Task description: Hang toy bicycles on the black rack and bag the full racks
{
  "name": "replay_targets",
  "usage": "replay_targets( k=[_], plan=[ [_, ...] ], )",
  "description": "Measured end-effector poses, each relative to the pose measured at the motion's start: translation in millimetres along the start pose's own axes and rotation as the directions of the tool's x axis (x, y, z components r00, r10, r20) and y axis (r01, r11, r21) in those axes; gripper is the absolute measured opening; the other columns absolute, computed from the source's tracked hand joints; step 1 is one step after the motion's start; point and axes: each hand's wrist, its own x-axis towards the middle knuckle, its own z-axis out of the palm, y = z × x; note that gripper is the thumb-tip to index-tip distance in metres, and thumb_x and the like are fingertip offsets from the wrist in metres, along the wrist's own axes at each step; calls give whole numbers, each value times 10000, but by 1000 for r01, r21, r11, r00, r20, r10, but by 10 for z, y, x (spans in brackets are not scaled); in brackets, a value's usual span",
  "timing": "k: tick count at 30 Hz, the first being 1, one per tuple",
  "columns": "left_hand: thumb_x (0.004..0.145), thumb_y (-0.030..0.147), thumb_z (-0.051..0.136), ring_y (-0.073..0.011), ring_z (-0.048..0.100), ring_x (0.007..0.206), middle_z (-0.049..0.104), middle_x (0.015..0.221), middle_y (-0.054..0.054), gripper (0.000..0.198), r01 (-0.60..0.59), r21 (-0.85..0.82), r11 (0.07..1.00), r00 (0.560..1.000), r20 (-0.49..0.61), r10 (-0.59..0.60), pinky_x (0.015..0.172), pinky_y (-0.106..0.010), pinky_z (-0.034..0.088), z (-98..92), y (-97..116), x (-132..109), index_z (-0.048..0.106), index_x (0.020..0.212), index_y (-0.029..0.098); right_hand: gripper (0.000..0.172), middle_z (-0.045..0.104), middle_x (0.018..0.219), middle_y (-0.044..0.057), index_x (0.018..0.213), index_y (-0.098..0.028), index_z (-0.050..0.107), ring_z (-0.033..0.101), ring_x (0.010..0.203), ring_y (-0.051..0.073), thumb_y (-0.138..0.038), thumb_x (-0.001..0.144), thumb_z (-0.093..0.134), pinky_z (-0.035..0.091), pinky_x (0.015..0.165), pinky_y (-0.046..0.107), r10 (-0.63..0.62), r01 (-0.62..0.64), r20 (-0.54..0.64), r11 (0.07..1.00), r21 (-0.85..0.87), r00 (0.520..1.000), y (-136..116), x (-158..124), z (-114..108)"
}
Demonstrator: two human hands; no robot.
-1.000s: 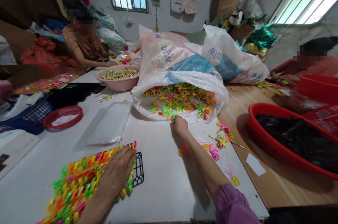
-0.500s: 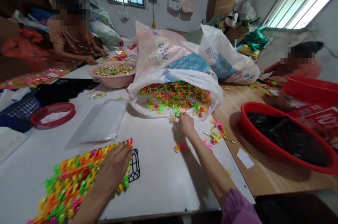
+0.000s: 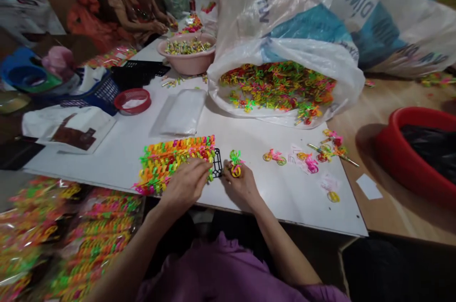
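Note:
A black plastic grid rack (image 3: 217, 163) lies near the table's front edge, mostly hidden under rows of colourful small plastic toys (image 3: 156, 158). My left hand (image 3: 188, 179) lies over these rows, its fingers together and curled at the rack's right end; its thumb is hidden. Just right of the rack, my right hand (image 3: 242, 182) is closed on a small plastic toy with a yellow ring (image 3: 235, 170) and green and pink parts. Loose toys (image 3: 275, 155) of similar colours lie to its right. Beyond them, a large white sack (image 3: 285, 112) lies with its mouth towards me, full of such toys.
A red tub (image 3: 388, 145) with black plastic stands at right. Clear plastic bags (image 3: 185, 112), a red basket (image 3: 119, 102), a blue basket (image 3: 103, 95) and a pink basin (image 3: 188, 62) are at left and back. Packed toys (image 3: 103, 226) lie below left. A co-worker (image 3: 131, 3) sits behind.
My right hand has come back from the sack's mouth to the rack's right end, with a toy in it. My left hand stays on the rows. The view has tilted down and turned left.

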Motion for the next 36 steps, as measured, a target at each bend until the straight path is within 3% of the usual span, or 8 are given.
replay_targets(
  k=[7, 13, 18, 24, 28, 31, 34, 36],
  plan=[
    [869, 196, 467, -189, 569, 941, 635, 964, -56, 216, -7, 2, 1000, 1000, -16, 7, 855, -339, 456, 236, 93, -98, 570, 1056, 167, 35, 512, 690, -9, 708, -182, 494, 464, 639, 128, -160, 715, 468, 353, 562, 221, -136, 127, -36, 973, -190, 990, 36, 49, 150],
    [853, 297, 534, -208, 565, 937, 632, 956, -62, 285, 11, 47, 999, 998, -56, -8, 845, -362, 457, 305, 116, -100, 544, 1107, 169, 66, 503, 756, 21, 781, -180, 482, 458, 678, 154, -157, 732, 444, 351, 603, 254, -212, 272, 179, 847, -456, 961, -81, 54, 74],
    [881, 177, 470, -176, 571, 854, 634, 870, -42, 191, -9, 83, 996, 983, -180, 24, 818, -330, 453, 407, 84, -85, 574, 1042, 178, 82, 503, 753, 29, 798, -178, 479, 453, 668, 154, -153, 790, 402, 348, 595, 252, -155, 267, 240, 783, -561, 958, -135, 151, 112],
    [867, 150, 476, -181, 578, 851, 633, 861, -46, 154, -36, 84, 996, 997, -67, 42, 799, -338, 453, 350, 185, -210, 597, 957, 182, 37, 501, 730, 3, 781, -188, 463, 456, 644, 134, -194, 798, 430, 355, 581, 238, -148, 266, 295, 869, -418, 944, -100, -20, -16],
    [866, 262, 515, -181, 572, 912, 639, 935, -43, 174, 18, 47, 999, 993, -114, -13, 847, -344, 431, 129, 152, -174, 594, 1009, 203, 35, 516, 677, -18, 788, -185, 521, 466, 605, 118, -199, 779, 490, 368, 540, 219, 21, 43, 325, 981, -189, 945, -84, -85, -224],
    [838, 327, 559, -220, 553, 972, 622, 990, -63, 249, 142, 89, 986, 980, -150, -128, 855, -378, 415, -11, -34, -4, 592, 1043, 189, 129, 560, 698, -7, 864, -179, 582, 497, 620, 125, -281, 805, 530, 408, 570, 234, 68, -49, 210, 994, -94, 975, -190, 32, -341],
    [832, 337, 567, -229, 553, 934, 613, 968, -61, 209, 121, 129, 984, 992, 17, -125, 828, -394, 413, -10, -189, 154, 617, 963, 181, 208, 589, 781, 13, 950, -193, 599, 528, 676, 138, -344, 809, 574, 440, 637, 256, -59, 63, 56, 994, -86, 997, -370, 194, -357],
    [853, 306, 537, -207, 554, 884, 615, 901, -49, 158, 110, 104, 988, 990, 75, -118, 812, -369, 419, 53, -229, 198, 622, 874, 174, 219, 589, 872, 31, 996, -214, 608, 546, 756, 147, -341, 819, 586, 449, 708, 270, -203, 211, 74, 970, -121, 976, -470, 277, -319]
  ],
)
